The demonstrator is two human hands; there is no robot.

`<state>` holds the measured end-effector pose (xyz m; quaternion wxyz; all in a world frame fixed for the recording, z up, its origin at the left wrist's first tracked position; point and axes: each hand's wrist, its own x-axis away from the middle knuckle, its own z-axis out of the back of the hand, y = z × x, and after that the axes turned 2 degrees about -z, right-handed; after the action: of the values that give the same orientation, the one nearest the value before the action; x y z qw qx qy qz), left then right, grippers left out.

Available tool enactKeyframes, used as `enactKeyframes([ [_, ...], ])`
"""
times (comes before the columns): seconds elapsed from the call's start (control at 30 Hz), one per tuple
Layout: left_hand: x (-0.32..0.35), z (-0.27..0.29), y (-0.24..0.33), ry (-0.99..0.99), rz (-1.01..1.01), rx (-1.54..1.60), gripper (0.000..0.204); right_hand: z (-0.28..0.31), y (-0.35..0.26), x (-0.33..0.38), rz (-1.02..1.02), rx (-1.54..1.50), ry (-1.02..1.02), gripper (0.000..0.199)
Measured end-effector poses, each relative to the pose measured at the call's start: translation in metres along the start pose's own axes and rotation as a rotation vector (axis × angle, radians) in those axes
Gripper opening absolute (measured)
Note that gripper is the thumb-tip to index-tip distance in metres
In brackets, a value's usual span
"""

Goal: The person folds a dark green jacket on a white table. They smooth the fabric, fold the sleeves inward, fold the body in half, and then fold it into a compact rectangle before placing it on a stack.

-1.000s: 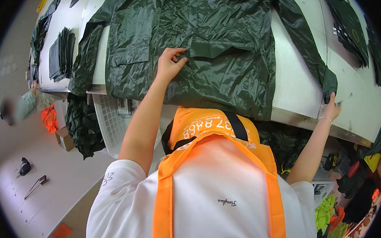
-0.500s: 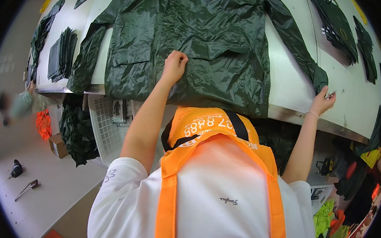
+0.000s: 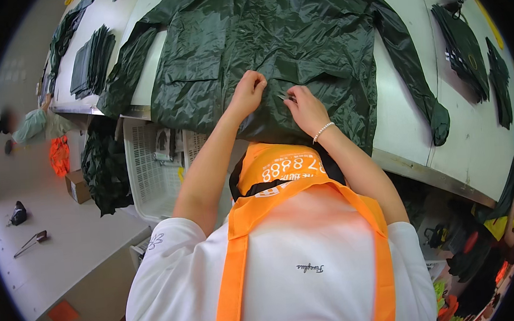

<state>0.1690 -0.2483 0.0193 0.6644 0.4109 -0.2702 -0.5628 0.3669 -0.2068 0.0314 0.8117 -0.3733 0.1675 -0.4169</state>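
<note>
A dark green, shiny raincoat lies spread over the table, sleeves out to both sides and hem hanging toward me. Over its middle, by the front opening, my left hand is closed in a pinch; what its fingers hold, if anything, is hidden. Close by on the right, my right hand is closed around a small grey metal tool, its tip pointing toward the left hand. The tool's kind is too small to make out. The right sleeve's cuff rests loose near the table edge.
Folded dark green garments are stacked at left, with more garments at right. Under the table edge stands a white plastic basket. A grey side table is at left. Another person is at far left.
My right hand has left the right sleeve's cuff and come in beside my left hand, over the raincoat's front. The left hand stays near the front opening.
</note>
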Motion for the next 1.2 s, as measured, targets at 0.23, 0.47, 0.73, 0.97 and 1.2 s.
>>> enactKeyframes([
  [0.23,0.003,-0.003,0.007,0.035,-0.082,-0.009,0.007,0.0,-0.01,-0.02,0.035,0.102,-0.099,0.018],
  [0.47,0.029,0.044,0.0,0.251,-0.053,-0.096,0.008,0.037,0.014,-0.011,-0.008,-0.085,0.139,0.026],
  [0.73,0.219,0.189,-0.108,0.352,0.781,-0.597,0.04,0.256,0.276,0.147,-0.936,0.249,1.466,0.054],
  [0.97,0.064,0.068,0.011,0.393,0.294,-0.119,0.033,0.236,0.205,0.136,-0.576,-0.968,1.159,0.015],
  [1.2,-0.015,-0.07,0.146,-0.407,0.151,0.609,0.053,0.146,-0.003,0.109,-0.291,-0.629,0.475,0.01],
])
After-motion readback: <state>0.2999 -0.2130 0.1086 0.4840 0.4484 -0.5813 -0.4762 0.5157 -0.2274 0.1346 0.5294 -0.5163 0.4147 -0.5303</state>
